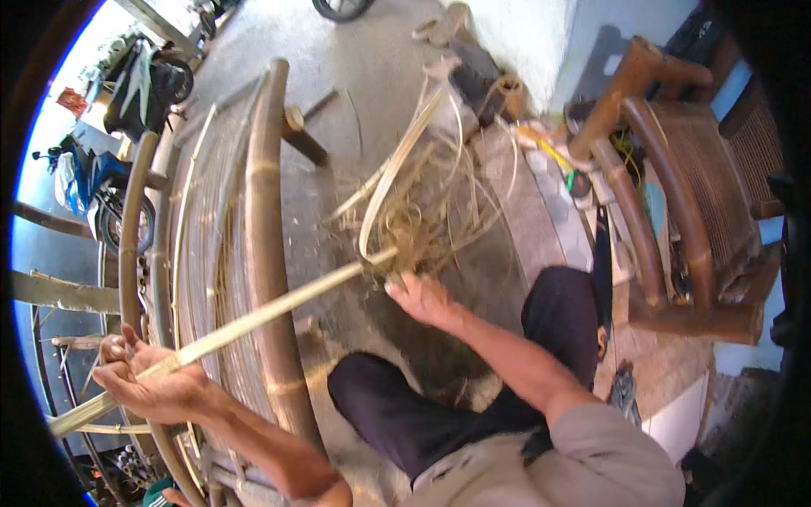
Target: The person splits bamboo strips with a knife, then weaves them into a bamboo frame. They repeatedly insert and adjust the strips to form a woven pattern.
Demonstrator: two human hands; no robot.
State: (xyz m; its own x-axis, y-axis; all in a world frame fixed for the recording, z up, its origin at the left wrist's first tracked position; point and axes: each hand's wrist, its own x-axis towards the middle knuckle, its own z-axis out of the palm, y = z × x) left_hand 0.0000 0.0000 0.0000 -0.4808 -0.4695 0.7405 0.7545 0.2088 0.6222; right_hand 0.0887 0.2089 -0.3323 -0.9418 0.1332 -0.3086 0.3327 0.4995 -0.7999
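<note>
A long pale bamboo strip (pixel 283 311) runs slantwise from the lower left to the middle of the view. My left hand (pixel 156 380) is turned palm up, with the strip lying across it and the fingers curled round. Close to the strip's other end, my right hand (pixel 422 297) is closed in a fist. A small dark shape shows between that fist and the strip, too blurred to name. Just beyond my right hand lies a tangled heap of thin bamboo shavings (pixel 422 198), with some longer curled slivers rising from it.
A bamboo bench frame (pixel 266 211) with a slatted surface stands to my left. On the right is a brown chair (pixel 705 186) with a woven back. Motorbikes (pixel 101 186) are parked at the far left. A tape measure (pixel 579 183) lies among tools near the wall.
</note>
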